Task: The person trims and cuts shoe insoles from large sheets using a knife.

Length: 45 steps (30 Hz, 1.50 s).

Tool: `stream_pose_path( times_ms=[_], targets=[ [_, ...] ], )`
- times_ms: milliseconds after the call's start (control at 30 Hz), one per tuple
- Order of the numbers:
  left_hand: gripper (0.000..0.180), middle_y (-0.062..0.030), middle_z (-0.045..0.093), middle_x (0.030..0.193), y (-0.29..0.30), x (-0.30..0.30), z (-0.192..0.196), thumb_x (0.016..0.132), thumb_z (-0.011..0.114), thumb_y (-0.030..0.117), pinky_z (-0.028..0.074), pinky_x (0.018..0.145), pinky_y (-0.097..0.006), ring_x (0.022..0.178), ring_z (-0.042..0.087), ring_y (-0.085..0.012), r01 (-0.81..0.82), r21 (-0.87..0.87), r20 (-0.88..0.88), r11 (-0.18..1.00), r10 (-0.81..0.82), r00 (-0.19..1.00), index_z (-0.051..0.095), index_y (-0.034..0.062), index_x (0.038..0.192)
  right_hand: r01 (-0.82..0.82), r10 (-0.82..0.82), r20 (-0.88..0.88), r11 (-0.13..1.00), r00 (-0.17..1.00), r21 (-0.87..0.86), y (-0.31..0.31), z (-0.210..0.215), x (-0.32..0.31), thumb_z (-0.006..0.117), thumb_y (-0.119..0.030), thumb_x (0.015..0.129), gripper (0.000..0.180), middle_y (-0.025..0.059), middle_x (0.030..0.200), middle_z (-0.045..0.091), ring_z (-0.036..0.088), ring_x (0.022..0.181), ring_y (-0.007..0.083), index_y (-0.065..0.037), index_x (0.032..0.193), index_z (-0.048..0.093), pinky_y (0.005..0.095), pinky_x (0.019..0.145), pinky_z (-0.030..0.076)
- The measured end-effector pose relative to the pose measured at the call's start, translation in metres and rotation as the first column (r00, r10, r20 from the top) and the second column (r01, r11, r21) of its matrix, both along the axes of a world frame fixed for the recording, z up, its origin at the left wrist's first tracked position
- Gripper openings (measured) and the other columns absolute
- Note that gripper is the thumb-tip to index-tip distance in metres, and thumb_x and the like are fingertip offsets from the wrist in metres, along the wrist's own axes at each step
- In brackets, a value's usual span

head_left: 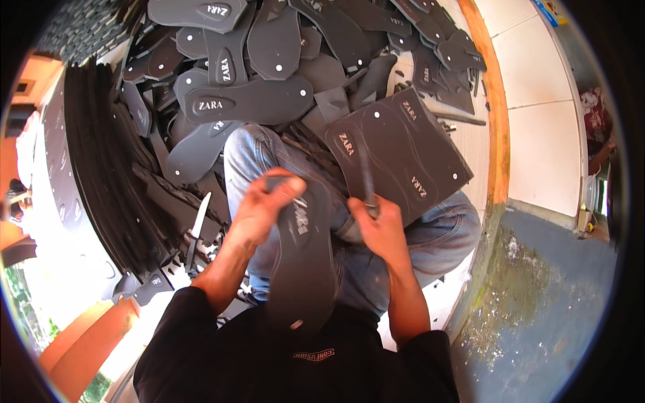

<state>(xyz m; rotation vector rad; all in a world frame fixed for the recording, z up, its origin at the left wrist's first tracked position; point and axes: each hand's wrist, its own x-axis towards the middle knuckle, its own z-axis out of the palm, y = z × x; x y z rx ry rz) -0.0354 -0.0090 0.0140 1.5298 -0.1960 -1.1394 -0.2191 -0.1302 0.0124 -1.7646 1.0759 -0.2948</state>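
My left hand [259, 209] is closed on the heel or toe end of a black foam sandal sole [302, 265], thumb on top. The sole hangs lengthwise in front of my shirt, its printed end under the fingers. In my right hand [381, 230] is a knife [367, 180], blade pointing away from me and smeared by motion. The fist wraps its handle, and the blade is apart from the held sole. Just beyond that hand, a black foam sheet [430, 151] with sole outlines and pale printing rests over my right knee.
Loose cut soles [248, 97] lie heaped beyond my crossed legs, with black offcuts among them. A tall stack of black sheets [101, 161] stands at the left. A white-bladed knife [200, 218] lies beside it. Wooden edging [497, 134] borders the floor at right.
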Motion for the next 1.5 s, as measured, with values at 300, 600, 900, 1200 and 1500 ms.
stream_pose_path(
  times_ms=[300, 600, 900, 1200, 1500],
  targets=[
    [0.027, -0.0014, 0.065, 0.088, -0.027, -0.044, 0.002, 0.077, 0.069, 0.004, 0.054, 0.069, -0.027, 0.077, 0.062, -0.0133, -0.218, -0.245, -0.596, 0.945, 0.031, 0.803, 0.06, 0.0084, 0.101, 0.417, -0.427, 0.067, 0.9, 0.902, 0.122, 0.016, -0.004, -0.07, 0.063, -0.019, 0.086, 0.033, -0.0057, 0.053, 0.041, 0.036, 0.049, 0.0047, -0.002, 0.063, 0.048, 0.0252, 0.044, 0.03],
    [0.021, -0.0009, 0.065, 0.092, -0.04, -0.11, 0.008, 0.081, 0.066, 0.005, 0.056, 0.065, -0.022, 0.079, 0.064, -0.0108, -0.2, -0.146, -0.713, 0.969, 0.037, 0.701, 0.059, 0.009, 0.101, 0.162, -0.206, -0.309, 0.973, 0.929, -0.161, 0.038, 0.013, -0.093, 0.063, -0.021, 0.084, 0.033, 0.0156, 0.048, 0.048, 0.049, 0.041, 0.0323, -0.001, 0.062, 0.048, 0.0392, 0.043, 0.036],
    [0.023, -0.0023, 0.066, 0.088, -0.012, -0.108, -0.024, 0.079, 0.068, 0.004, 0.053, 0.064, -0.023, 0.077, 0.064, -0.0116, -0.145, -0.224, -0.654, 0.964, -0.038, 0.756, 0.06, 0.0059, 0.1, 0.06, -0.098, -0.4, 0.993, 0.911, -0.107, 0.047, 0.007, -0.083, 0.059, -0.018, 0.081, 0.022, 0.021, 0.059, 0.056, 0.057, 0.059, 0.0424, -0.001, 0.067, 0.053, 0.0479, 0.055, 0.043],
    [0.033, -0.0015, 0.066, 0.09, 0.021, -0.094, -0.018, 0.072, 0.074, 0.004, 0.048, 0.065, -0.023, 0.078, 0.061, -0.0097, -0.038, -0.137, -0.606, 0.99, -0.054, 0.794, 0.061, 0.0055, 0.102, 0.078, -0.071, -0.131, 0.996, 0.989, 0.046, 0.021, -0.018, -0.045, 0.06, -0.014, 0.079, 0.019, 0.0207, 0.063, 0.056, 0.055, 0.059, 0.0363, 0.004, 0.074, 0.056, 0.0428, 0.058, 0.042],
    [0.042, -0.0079, 0.065, 0.095, -0.029, 0.058, 0.021, 0.073, 0.073, 0.016, 0.049, 0.083, -0.031, 0.096, 0.06, -0.0187, 0.029, -0.172, 0.188, 0.985, 0.004, 0.982, 0.058, 0.0041, 0.111, 0.243, -0.233, -0.115, 0.967, 0.966, 0.082, 0.025, -0.011, -0.062, 0.063, -0.018, 0.083, 0.025, 0.0108, 0.053, 0.049, 0.044, 0.049, 0.0159, 0.004, 0.074, 0.055, 0.0337, 0.051, 0.039]
  ],
)
